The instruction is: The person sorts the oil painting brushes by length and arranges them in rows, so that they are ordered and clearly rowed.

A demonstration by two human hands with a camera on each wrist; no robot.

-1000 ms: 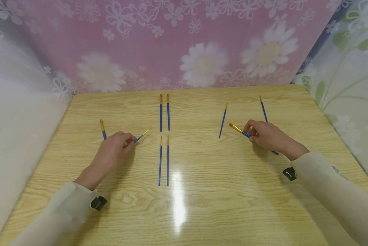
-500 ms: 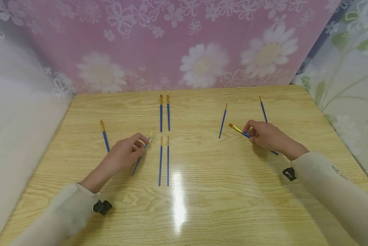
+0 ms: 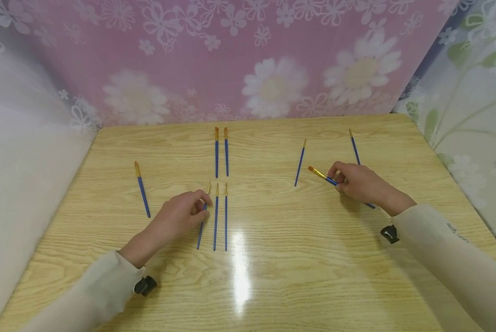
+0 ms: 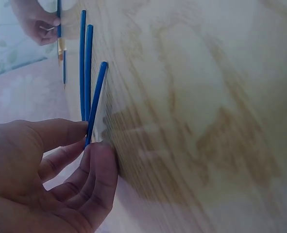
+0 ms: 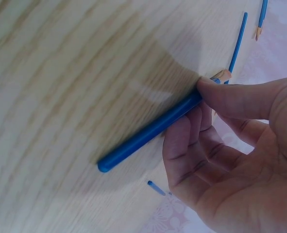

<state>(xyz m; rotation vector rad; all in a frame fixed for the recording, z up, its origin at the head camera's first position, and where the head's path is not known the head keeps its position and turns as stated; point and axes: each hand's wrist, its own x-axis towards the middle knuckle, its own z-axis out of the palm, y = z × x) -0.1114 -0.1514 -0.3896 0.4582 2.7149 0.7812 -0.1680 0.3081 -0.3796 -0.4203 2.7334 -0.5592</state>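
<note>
My left hand (image 3: 178,214) pinches a thin paintbrush (image 4: 97,97) with a blue handle between thumb and fingers. It lies slightly tilted, just left of two thin paintbrushes (image 3: 216,223) that lie side by side on the table. My right hand (image 3: 357,180) holds a wider flat paintbrush (image 5: 150,131) by its blue handle, the orange bristles pointing left in the head view. Behind that hand another thin paintbrush (image 3: 355,148) is partly hidden. A thin paintbrush (image 3: 300,165) lies to the left of the right hand.
Two flat paintbrushes (image 3: 216,157) lie side by side farther back on the wooden table (image 3: 273,267). One more paintbrush (image 3: 143,193) lies at the left. A pink flowered cloth (image 3: 215,64) rises behind the table's back edge.
My left hand has carried its thin paintbrush to the right and nearer me, turning it almost parallel to the front pair. The paintbrush at the left is uncovered. My right hand stays still.
</note>
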